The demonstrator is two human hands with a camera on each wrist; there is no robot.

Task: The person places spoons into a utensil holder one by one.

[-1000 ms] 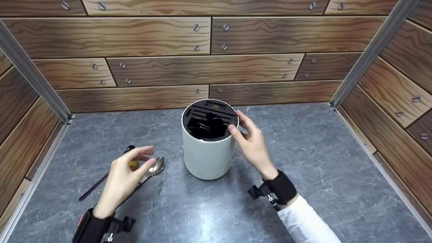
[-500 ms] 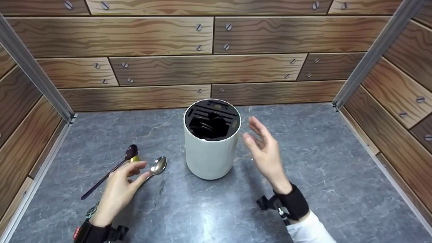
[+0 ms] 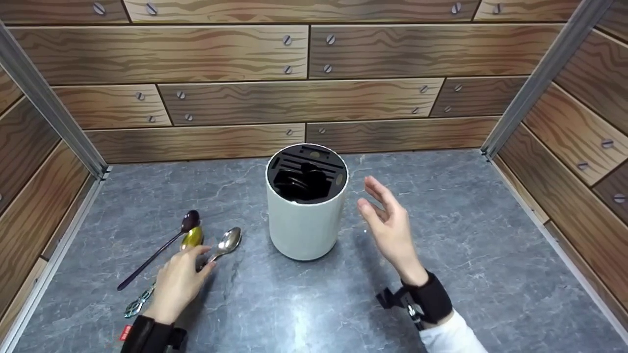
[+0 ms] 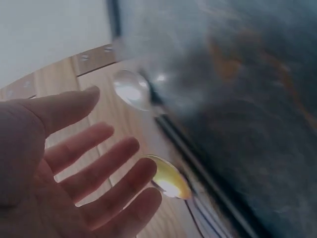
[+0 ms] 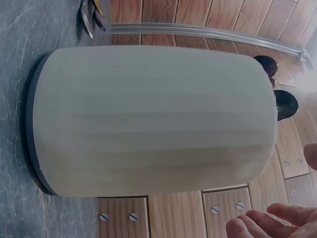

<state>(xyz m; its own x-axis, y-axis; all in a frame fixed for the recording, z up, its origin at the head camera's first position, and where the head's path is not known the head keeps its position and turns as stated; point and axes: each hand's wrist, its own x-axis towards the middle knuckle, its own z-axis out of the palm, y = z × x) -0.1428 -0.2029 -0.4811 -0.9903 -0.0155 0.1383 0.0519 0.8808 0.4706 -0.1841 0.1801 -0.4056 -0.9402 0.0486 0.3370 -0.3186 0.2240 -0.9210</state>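
My left hand (image 3: 177, 284) hovers low over the spoons with loosely bent fingers. Its thumb is beside the handle of a silver spoon (image 3: 229, 240); the left wrist view shows nothing in its grasp. A yellow-gold spoon (image 3: 193, 236) runs partly beneath that hand, and an ornate greenish handle end (image 3: 139, 303) emerges by the wrist. Left of them lies a dark purple spoon (image 3: 190, 220). To the right stands a white cylindrical utensil holder (image 3: 303, 230) with a black slotted top. Beside it, apart from its wall, my right hand (image 3: 391, 233) is held in the air, fingers relaxed.
Dark rounded utensil ends (image 5: 286, 105) protrude from the holder's top in the right wrist view. Wood-patterned walls (image 3: 235, 54) enclose the grey marbled tabletop (image 3: 471, 235) at the back and sides. A metal post (image 3: 535, 73) marks the right back corner.
My right hand has left the holder's rim and drawn away to the right. My left hand has come down and nearer over the spoons, uncovering the yellow-gold bowl.
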